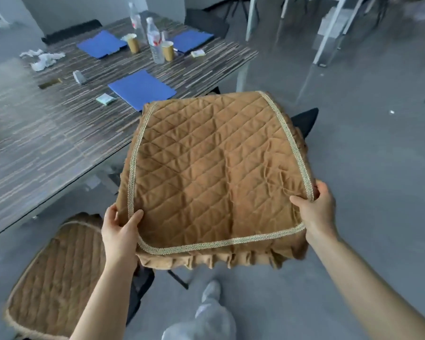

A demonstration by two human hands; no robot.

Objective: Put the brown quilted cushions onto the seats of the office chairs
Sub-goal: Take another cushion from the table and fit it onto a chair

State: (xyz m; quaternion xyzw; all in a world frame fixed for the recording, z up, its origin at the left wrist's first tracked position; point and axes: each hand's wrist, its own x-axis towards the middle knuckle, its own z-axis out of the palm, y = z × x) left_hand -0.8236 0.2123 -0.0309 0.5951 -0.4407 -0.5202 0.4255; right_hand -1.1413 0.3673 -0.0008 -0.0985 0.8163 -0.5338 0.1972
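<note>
Cushion (214, 177) in brown quilting fills the middle of our view, spread nearly flat and held out in front of us over a black office chair (304, 120), of which only a dark sliver shows past the cushion's edge at two o'clock. We read its longer run as going from the ruffled near hem at six o'clock away toward the far edge at twelve, so the far half overhangs well beyond our grip and the seat lies straight ahead of the hands, hidden beneath the fabric. Whether the cushion already touches that seat we cannot tell. Off at eleven o'clock stretches the striped table (59, 133) with blue folders, bottles and paper cups, well apart from the work. At seven o'clock a second cushion (54, 283) already lies on another chair's seat, so in our judgement one placement is done and this is the next. Our left hand (119, 233) is closed on the near left corner, thumb on top across the gold trim. Our right hand (317, 207) pinches the near right corner likewise. Both sit equally near, so lowering should be even.
</note>
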